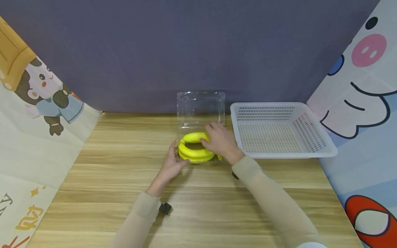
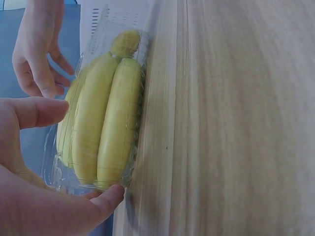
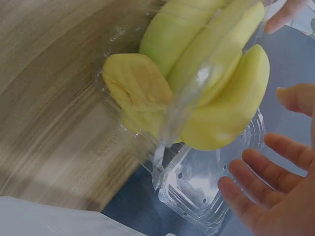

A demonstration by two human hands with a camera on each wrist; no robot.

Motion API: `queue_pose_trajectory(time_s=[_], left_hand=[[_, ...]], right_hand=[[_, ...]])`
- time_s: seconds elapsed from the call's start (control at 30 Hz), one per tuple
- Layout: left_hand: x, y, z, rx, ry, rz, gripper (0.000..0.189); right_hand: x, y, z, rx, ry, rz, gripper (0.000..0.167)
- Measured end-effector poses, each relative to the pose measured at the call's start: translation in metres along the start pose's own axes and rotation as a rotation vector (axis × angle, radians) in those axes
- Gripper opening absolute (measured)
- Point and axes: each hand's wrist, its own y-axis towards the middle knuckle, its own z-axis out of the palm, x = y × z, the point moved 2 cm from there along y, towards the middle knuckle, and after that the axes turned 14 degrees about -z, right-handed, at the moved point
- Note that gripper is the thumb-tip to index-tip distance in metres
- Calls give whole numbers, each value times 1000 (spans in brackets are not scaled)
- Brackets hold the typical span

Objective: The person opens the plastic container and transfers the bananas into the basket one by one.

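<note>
Yellow-green bananas (image 1: 196,155) lie in the base of a clear plastic clamshell box (image 2: 130,162), whose see-through lid (image 1: 201,108) stands raised at the back. At the box's left end is my left hand (image 1: 170,166), thumb and fingers spread, the thumb touching the front corner in the left wrist view. Above the bananas' right side hovers my right hand (image 1: 219,140). In the right wrist view its fingers (image 3: 256,187) are spread and apart from the bananas, holding nothing. The brown-yellow stem end (image 3: 138,81) faces the box's right end.
A white perforated plastic basket (image 1: 316,150) stands to the right of the box, close to my right forearm. Beneath everything is a wood-grain table (image 1: 198,220). A dark grey panel (image 1: 198,48) rises behind, with printed cartoon sheets (image 1: 62,151) on both sides.
</note>
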Motion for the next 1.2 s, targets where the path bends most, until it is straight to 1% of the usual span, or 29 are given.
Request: queue_pose_trajectory(time_s=[0.23,0.43,0.73,0.97,1.2], left_hand=[[1,1,0,-5,6,7,107],[0,0,0,-8,12,7,107],[-1,-1,-1,-12,22,8,107],[0,1,0,-8,26,13,105],[0,0,0,-18,22,6,106]], right_hand=[[1,2,5,33,-23,11,56],[-1,5,11,47,0,10,53],[-4,10,22,88,26,30,58],[-3,14,28,110,36,44,55],[-1,16,31,118,38,56,53]])
